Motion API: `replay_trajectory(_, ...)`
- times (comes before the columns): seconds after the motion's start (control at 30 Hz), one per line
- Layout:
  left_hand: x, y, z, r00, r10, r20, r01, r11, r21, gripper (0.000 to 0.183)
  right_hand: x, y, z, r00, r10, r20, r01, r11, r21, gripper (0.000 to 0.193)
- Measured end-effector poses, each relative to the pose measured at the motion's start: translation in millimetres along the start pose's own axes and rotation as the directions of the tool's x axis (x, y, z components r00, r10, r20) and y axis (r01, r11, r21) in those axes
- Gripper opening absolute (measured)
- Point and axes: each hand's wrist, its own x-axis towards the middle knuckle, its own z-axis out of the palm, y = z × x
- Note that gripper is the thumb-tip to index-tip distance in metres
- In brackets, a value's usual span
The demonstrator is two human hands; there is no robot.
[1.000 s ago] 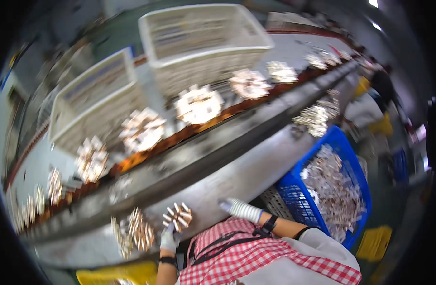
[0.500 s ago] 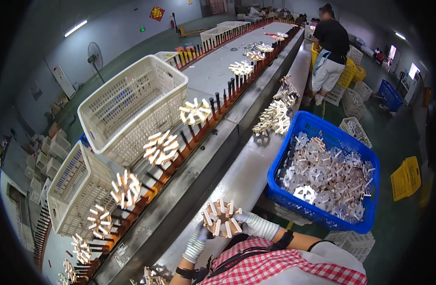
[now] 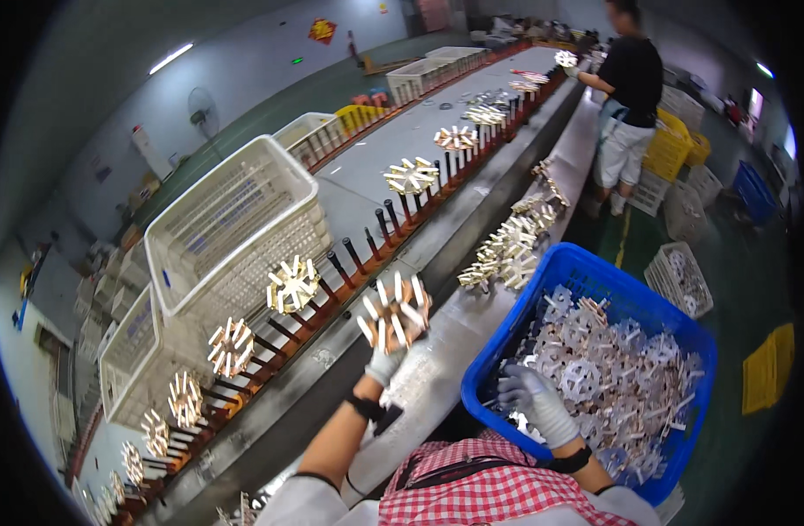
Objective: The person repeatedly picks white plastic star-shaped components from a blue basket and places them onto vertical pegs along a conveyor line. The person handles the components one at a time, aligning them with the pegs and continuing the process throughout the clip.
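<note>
My gloved left hand [image 3: 386, 361] is raised over the conveyor edge and grips a round copper-coloured disc with white rods [image 3: 395, 314]. My gloved right hand [image 3: 540, 405] reaches over the blue crate [image 3: 474, 386], its fingers apart and nothing visible in them. Inside that crate lies a heap of pale, clear-looking wheel-shaped pieces with white rods [image 3: 612, 368], just beside my right fingers. Similar rod-covered discs, such as a gold-lit disc [image 3: 293, 284], sit along the conveyor line. A pile of rod pieces [image 3: 511, 250] rests on the metal ledge beyond the crate.
Black-tipped posts [image 3: 371, 243] line the conveyor's rail. White perforated crates [image 3: 235, 228] stand across the rail on the left. A co-worker in a black top [image 3: 631, 79] stands further along the ledge. Yellow crates [image 3: 669, 147] are stacked near that person.
My hands have parted: the left has lifted the disc up toward the rail, and the right has let go and moved over the blue crate. The discs along the line have shifted.
</note>
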Motion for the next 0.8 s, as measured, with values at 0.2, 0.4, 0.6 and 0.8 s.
replay_trajectory(0.2, 112.4, 128.8, 70.1, 0.866, 0.176, 0.468, 0.497, -0.397, -0.772, 0.040, -2.8, 6.0, -93.3, 0.978, -0.008, -0.207, 0.018, 0.999, 0.048, 0.059)
replay_trajectory(0.4, 158.2, 196.4, 84.1, 0.617, 0.403, 0.676, 0.705, -0.665, -0.247, 0.038, -21.3, 3.4, -136.7, 0.901, -0.016, -0.434, 0.093, 0.983, 0.156, 0.049)
replay_trajectory(0.6, 109.9, 267.6, 93.9, 0.603, 0.332, 0.725, 0.795, -0.319, -0.516, 0.040, 1.1, 8.2, -156.9, 0.877, 0.031, -0.479, 0.050, 0.987, 0.154, 0.043)
replay_trajectory(0.8, 98.2, 243.8, 105.5, 0.708, 0.303, 0.638, 0.692, -0.476, -0.542, 0.042, 51.6, 16.1, -142.5, 0.918, 0.004, -0.398, 0.012, 0.999, 0.036, 0.051)
